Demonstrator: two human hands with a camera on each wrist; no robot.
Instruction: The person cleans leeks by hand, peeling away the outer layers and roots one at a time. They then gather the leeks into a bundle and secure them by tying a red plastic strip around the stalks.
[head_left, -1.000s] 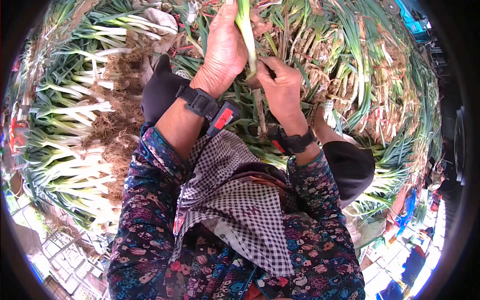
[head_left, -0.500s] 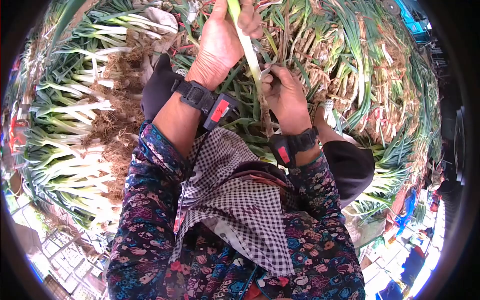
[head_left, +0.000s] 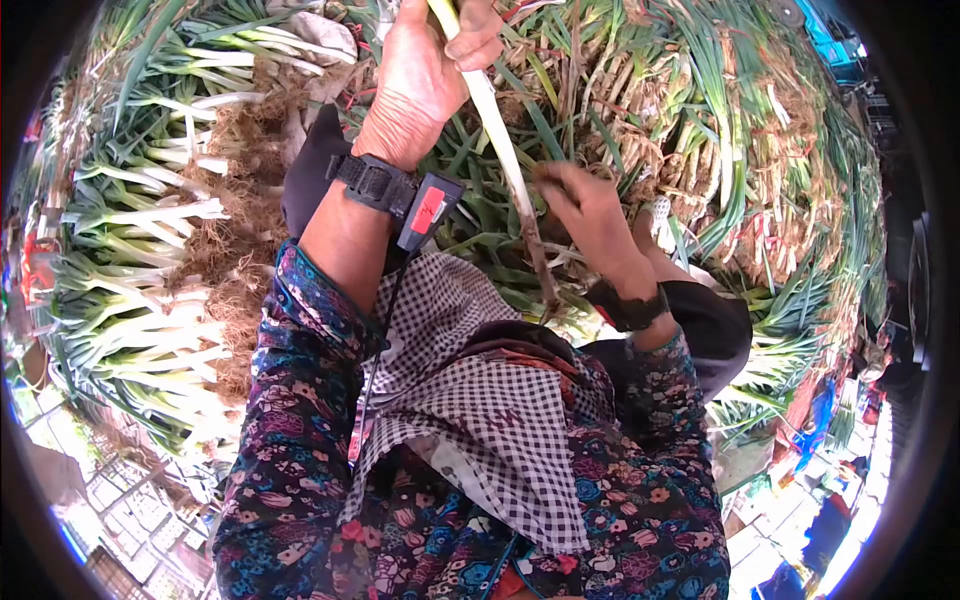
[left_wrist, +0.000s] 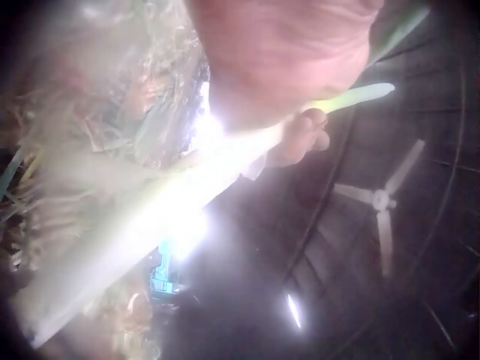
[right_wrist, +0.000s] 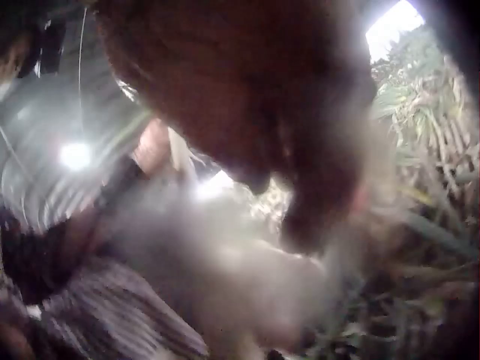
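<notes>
My left hand (head_left: 430, 75) grips a large green onion (head_left: 497, 130) at its upper shaft, with the fingers wrapped round it. Its white stalk slants down to the right and ends in a soil-brown lower part near the lap. In the left wrist view the stalk (left_wrist: 157, 202) is overexposed, passing beneath the hand. Just right of the stalk, apart from it, is my right hand (head_left: 595, 215), blurred, its thumb and fingers loosely spread. The right wrist view shows a gap between the dark fingertips (right_wrist: 296, 232); nothing held shows there.
Rows of green onions (head_left: 150, 330) with bushy brown roots (head_left: 240, 250) lie at the left. A heap of soil-stained onions (head_left: 700, 150) spreads at the right, and loose green leaves (head_left: 480, 200) lie between the knees. A checked cloth (head_left: 480, 410) covers the lap.
My right hand pinched the stalk's lower part, then pulled skin down and came away to the right. My left hand moved left with the onion; its lower part now shows brown.
</notes>
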